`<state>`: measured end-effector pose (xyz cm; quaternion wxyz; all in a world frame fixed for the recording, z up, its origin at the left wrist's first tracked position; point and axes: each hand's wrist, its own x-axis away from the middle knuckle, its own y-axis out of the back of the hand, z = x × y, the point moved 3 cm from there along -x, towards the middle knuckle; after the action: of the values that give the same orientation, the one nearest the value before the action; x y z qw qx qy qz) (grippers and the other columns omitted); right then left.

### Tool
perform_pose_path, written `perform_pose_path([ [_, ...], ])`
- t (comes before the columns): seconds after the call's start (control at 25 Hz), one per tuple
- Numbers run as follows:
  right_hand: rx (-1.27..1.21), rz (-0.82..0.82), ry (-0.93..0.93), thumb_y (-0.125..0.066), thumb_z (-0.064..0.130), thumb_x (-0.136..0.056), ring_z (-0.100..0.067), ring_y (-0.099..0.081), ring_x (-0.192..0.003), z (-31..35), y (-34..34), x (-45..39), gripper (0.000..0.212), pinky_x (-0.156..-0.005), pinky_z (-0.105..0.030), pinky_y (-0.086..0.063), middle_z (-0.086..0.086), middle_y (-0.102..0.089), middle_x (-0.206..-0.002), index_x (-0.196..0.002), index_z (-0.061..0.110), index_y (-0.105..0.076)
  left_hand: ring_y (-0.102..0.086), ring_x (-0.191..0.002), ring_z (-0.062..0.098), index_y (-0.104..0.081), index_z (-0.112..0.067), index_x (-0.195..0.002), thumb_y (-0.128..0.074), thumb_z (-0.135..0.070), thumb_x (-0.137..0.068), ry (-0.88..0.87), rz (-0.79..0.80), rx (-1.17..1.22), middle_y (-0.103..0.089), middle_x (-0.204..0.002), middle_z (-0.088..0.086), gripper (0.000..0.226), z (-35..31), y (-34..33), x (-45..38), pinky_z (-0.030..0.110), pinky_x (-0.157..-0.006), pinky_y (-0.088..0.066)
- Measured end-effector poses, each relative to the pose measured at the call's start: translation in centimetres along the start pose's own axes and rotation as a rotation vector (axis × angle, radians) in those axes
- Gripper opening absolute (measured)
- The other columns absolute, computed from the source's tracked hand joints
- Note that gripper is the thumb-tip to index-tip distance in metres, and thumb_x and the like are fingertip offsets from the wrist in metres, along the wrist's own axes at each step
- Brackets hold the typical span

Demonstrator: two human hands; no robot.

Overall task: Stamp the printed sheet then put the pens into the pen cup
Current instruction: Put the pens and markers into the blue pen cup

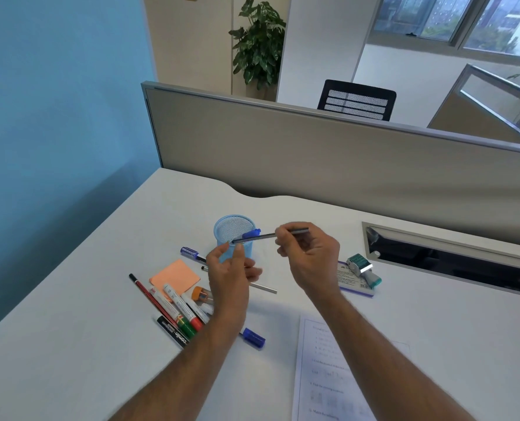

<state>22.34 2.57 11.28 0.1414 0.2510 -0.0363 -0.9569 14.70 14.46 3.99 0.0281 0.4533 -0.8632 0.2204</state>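
Pen cup (234, 235) of blue wire mesh stands upright on the white surface (70, 329), near the middle, just behind the two hands. Inside it one blue-capped pen (251, 233) leans against the right part of the rim, with its cap above the edge.

The right hand (309, 256) pinches a thin grey pen (271, 236) between thumb and curled fingers (283, 235). This pen lies almost level, and its dark tip is over the mouth of the cup. The left hand (230, 275) is raised just in front of the cup; its fingers are loosely bent and its thumb comes close to the tip of the grey pen, but I cannot tell if it touches it.

On the surface to the left of the cup lie a purple marker (191, 253), an orange sticky note pad (175, 276), a red pencil (149, 296) and a group of whiteboard markers (179, 314) with red, green and black ends. An orange sharpener (202, 294) is beside them. A silver pen (263, 287) lies under the left hand, and a blue marker cap (253, 338) shows beside the left forearm.

The printed sheet (328, 375) lies near the front edge, partly under the right forearm. The green stamp (363, 268) rests tilted on a small box (351, 282), to the right of the right hand.
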Motion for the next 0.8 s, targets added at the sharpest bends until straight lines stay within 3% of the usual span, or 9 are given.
perform_pose_path([
  [0.08, 0.090, 0.011, 0.042, -0.072, 0.014, -0.087, -0.012, -0.067, -0.056, 0.5, -0.6, -1.2, 0.002, -0.058, -0.036, -0.059, 0.006, -0.070, -0.068, -0.086, 0.014, -0.071, -0.062, -0.053, 0.014, -0.053, -0.030, -0.094, -0.063, -0.034, -0.090, -0.249, -0.015, -0.226, -0.066, -0.068, 0.005, 0.011, 0.2, 1.1, 0.1, 0.027, -0.052, -0.052],
  [0.16, 0.197, 0.042, 0.077, -0.072, 0.016, -0.087, -0.008, -0.063, -0.055, 0.7, -1.5, -2.2, 0.006, -0.059, -0.033, -0.056, 0.009, -0.067, -0.064, -0.083, 0.012, -0.070, -0.061, -0.060, 0.011, -0.056, -0.030, -0.083, -0.066, -0.031, -0.084, -0.563, 0.124, -0.528, -0.064, -0.066, -0.007, 0.010, 0.0, 1.6, 0.0, 0.021, -0.057, -0.050],
  [0.28, 0.424, 0.146, 0.057, -0.069, 0.025, -0.088, -0.012, -0.058, -0.056, 0.4, -3.5, -3.5, 0.012, -0.059, -0.032, -0.051, 0.008, -0.064, -0.059, -0.079, 0.016, -0.067, -0.058, -0.095, 0.013, -0.064, -0.027, -0.106, -0.065, -0.033, -0.085, -0.787, 0.517, -1.247, -0.066, -0.100, -0.009, 0.022, 0.8, 1.2, -0.9, 0.030, -0.080, -0.050],
  [0.36, 0.579, 0.245, -0.006, -0.064, 0.032, -0.089, -0.017, -0.058, -0.061, 0.0, -4.7, -4.1, 0.014, -0.060, -0.032, -0.050, 0.009, -0.062, -0.058, -0.080, 0.021, -0.063, -0.050, -0.112, 0.020, -0.058, -0.027, -0.125, -0.059, -0.034, -0.090, -0.799, 0.619, -1.575, -0.060, -0.122, -0.005, 0.036, 1.7, 1.3, -1.8, 0.037, -0.092, -0.043],
  [0.44, 0.673, 0.324, -0.049, -0.061, 0.033, -0.090, -0.021, -0.060, -0.068, -0.6, -5.5, -4.2, 0.012, -0.062, -0.033, -0.051, 0.006, -0.066, -0.067, -0.085, 0.023, -0.062, -0.046, -0.113, 0.021, -0.056, -0.027, -0.128, -0.055, -0.032, -0.094, -0.800, 0.636, -1.685, -0.058, -0.123, -0.004, 0.035, 2.2, 1.0, -2.0, 0.038, -0.092, -0.039],
  [0.56, 0.688, 0.365, -0.092, -0.062, 0.031, -0.090, -0.023, -0.061, -0.077, -1.7, -5.7, -3.6, 0.010, -0.063, -0.030, -0.046, 0.000, -0.071, -0.084, -0.096, 0.022, -0.063, -0.047, -0.105, 0.020, -0.062, -0.026, -0.117, -0.055, -0.026, -0.095, -0.833, 0.638, -1.720, -0.059, -0.112, -0.003, 0.023, 2.6, 0.4, -1.8, 0.035, -0.085, -0.037],
  [0.68, 0.643, 0.378, -0.112, -0.067, 0.035, -0.087, -0.015, -0.058, -0.066, -2.2, -5.2, -2.7, 0.022, -0.059, -0.028, -0.044, 0.010, -0.065, -0.072, -0.106, 0.026, -0.061, -0.049, -0.102, 0.019, -0.062, -0.024, -0.107, -0.061, -0.019, -0.091, -0.872, 0.626, -1.728, -0.060, -0.105, -0.003, 0.017, 2.7, 0.2, -1.9, 0.034, -0.084, -0.037],
  [0.8, 0.568, 0.271, -0.105, -0.064, 0.060, -0.080, -0.007, -0.058, -0.058, -1.8, -4.0, -2.0, 0.042, -0.055, -0.026, -0.049, 0.012, -0.060, -0.059, -0.109, 0.030, -0.060, -0.049, -0.101, 0.019, -0.058, -0.023, -0.105, -0.061, -0.013, -0.088, -0.895, 0.673, -1.723, -0.058, -0.103, -0.003, 0.020, 2.9, 0.2, -1.6, 0.036, -0.086, -0.037],
])
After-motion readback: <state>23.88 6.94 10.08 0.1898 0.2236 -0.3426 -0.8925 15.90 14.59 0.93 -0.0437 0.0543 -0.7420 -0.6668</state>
